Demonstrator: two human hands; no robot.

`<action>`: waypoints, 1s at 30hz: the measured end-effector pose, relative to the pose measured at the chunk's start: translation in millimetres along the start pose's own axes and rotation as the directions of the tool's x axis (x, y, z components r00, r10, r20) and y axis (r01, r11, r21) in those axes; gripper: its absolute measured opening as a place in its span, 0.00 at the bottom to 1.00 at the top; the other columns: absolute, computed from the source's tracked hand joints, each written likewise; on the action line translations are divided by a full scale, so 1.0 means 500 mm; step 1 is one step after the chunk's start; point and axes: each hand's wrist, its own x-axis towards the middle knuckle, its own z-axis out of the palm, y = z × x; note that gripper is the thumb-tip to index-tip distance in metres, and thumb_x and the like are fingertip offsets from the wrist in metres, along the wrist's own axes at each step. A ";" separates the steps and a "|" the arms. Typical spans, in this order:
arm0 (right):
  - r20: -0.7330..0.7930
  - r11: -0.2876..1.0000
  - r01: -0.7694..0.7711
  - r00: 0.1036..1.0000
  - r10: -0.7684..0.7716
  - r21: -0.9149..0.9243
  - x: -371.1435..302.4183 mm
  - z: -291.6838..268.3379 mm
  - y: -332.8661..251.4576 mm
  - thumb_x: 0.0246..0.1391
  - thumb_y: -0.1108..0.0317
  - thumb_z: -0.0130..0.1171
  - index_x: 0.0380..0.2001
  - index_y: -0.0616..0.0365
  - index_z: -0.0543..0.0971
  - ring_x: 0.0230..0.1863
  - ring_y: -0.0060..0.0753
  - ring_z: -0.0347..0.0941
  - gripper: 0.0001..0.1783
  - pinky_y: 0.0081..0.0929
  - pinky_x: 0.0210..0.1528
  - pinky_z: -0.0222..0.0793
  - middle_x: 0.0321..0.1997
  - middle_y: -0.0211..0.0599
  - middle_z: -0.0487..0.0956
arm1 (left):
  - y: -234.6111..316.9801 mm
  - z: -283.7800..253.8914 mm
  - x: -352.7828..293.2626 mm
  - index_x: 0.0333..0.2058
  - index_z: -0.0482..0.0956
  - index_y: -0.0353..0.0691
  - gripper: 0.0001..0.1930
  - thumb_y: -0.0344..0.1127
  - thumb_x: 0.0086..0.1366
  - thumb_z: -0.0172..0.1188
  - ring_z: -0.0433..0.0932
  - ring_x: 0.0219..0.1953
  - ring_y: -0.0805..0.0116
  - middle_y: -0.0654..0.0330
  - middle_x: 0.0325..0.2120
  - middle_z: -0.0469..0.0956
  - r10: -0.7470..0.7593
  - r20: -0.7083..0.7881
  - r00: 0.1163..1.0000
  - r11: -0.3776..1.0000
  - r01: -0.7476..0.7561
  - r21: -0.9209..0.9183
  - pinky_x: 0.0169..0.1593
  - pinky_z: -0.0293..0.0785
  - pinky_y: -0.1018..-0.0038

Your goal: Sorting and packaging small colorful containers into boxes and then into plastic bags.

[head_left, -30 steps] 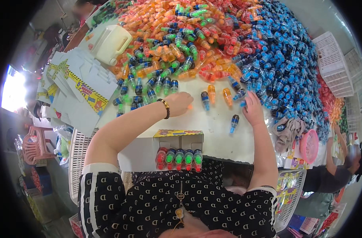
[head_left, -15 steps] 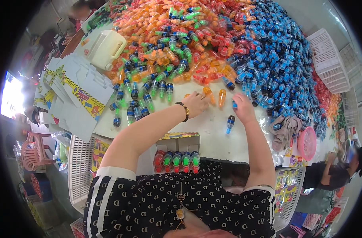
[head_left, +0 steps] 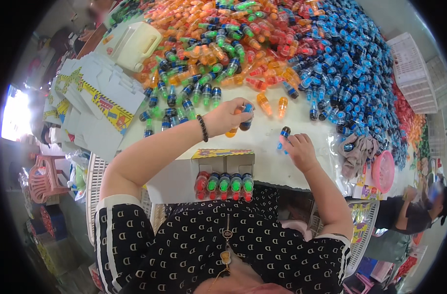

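Note:
My left hand (head_left: 224, 118) is closed round two small bottle-shaped plastic pieces. One is an orange bottle (head_left: 231, 133), the other a blue bottle with a dark end (head_left: 246, 119). Over the white table, my right hand (head_left: 301, 151) has its fingers on another blue bottle (head_left: 284, 137). Close to my body stands an open carton (head_left: 169, 179) with a row of several bottles inside, one red (head_left: 201, 183) and the others green with dark bands (head_left: 224, 183). Two orange bottles (head_left: 282, 106) lie on the table beyond my hands.
A large heap of blue bottles (head_left: 341, 73) rises at the right, with orange, red and green ones beside it. Flat printed cartons (head_left: 96, 98) and a cream jug (head_left: 130, 49) are at the left. A grey cloth (head_left: 358, 154) and pink basket (head_left: 383, 171) sit right.
My left hand has drawn nearer and now holds a blue bottle besides the orange one. My right hand has moved nearer, from one blue bottle onto the one lying on the table.

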 end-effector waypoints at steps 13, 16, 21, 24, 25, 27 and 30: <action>-0.230 0.666 0.154 0.973 0.027 0.730 0.140 -0.109 -0.187 0.33 0.78 0.72 0.31 0.51 0.80 0.33 0.37 0.76 0.18 0.30 0.37 0.73 0.31 0.32 0.79 | -0.073 0.030 -0.264 0.48 0.73 0.38 0.19 0.30 0.57 0.63 0.73 0.52 0.52 0.55 0.47 0.75 0.504 0.166 0.848 0.645 -0.497 0.581 0.54 0.72 0.65; -0.216 0.625 0.211 0.974 -0.070 0.751 0.136 -0.043 -0.220 0.33 0.72 0.73 0.35 0.50 0.80 0.34 0.37 0.75 0.20 0.33 0.39 0.72 0.32 0.30 0.79 | -0.115 0.036 -0.258 0.43 0.73 0.38 0.16 0.36 0.57 0.62 0.75 0.49 0.54 0.55 0.43 0.76 0.610 0.295 0.735 0.290 -0.554 0.780 0.52 0.74 0.65; -0.169 0.530 0.112 0.984 0.060 0.840 0.124 -0.040 -0.261 0.35 0.66 0.72 0.40 0.50 0.78 0.43 0.40 0.72 0.23 0.36 0.46 0.67 0.41 0.31 0.77 | -0.118 0.047 -0.291 0.40 0.74 0.37 0.15 0.37 0.56 0.61 0.75 0.50 0.56 0.55 0.42 0.76 0.615 0.330 0.716 0.254 -0.576 0.777 0.53 0.73 0.67; -0.148 0.682 0.038 0.984 0.104 0.730 0.110 -0.049 -0.258 0.38 0.67 0.70 0.40 0.52 0.79 0.46 0.41 0.72 0.21 0.36 0.51 0.66 0.44 0.34 0.77 | -0.102 0.039 -0.306 0.39 0.75 0.38 0.14 0.37 0.55 0.63 0.76 0.48 0.58 0.57 0.40 0.77 0.554 0.283 0.783 0.300 -0.505 0.809 0.52 0.73 0.66; -0.145 0.679 0.037 0.984 0.103 0.733 0.102 -0.052 -0.256 0.38 0.67 0.70 0.40 0.52 0.79 0.46 0.41 0.72 0.21 0.36 0.51 0.66 0.44 0.34 0.77 | -0.094 0.034 -0.308 0.39 0.76 0.38 0.15 0.35 0.54 0.64 0.76 0.47 0.59 0.58 0.39 0.78 0.518 0.253 0.817 0.345 -0.470 0.812 0.52 0.73 0.65; 0.006 0.733 -0.108 0.990 0.141 0.672 0.089 -0.056 -0.253 0.39 0.66 0.68 0.39 0.52 0.80 0.46 0.41 0.71 0.19 0.37 0.53 0.64 0.43 0.34 0.78 | -0.078 0.026 -0.305 0.39 0.76 0.38 0.14 0.34 0.54 0.64 0.76 0.46 0.59 0.59 0.39 0.78 0.509 0.218 0.833 0.371 -0.440 0.818 0.51 0.73 0.65; -0.006 0.766 -0.092 0.992 0.124 0.636 0.099 -0.102 -0.247 0.42 0.69 0.67 0.38 0.53 0.80 0.46 0.42 0.72 0.16 0.35 0.51 0.67 0.42 0.36 0.78 | -0.041 -0.030 -0.283 0.41 0.76 0.40 0.14 0.30 0.53 0.61 0.77 0.45 0.59 0.60 0.38 0.78 0.327 0.196 0.925 0.348 -0.310 0.885 0.48 0.74 0.65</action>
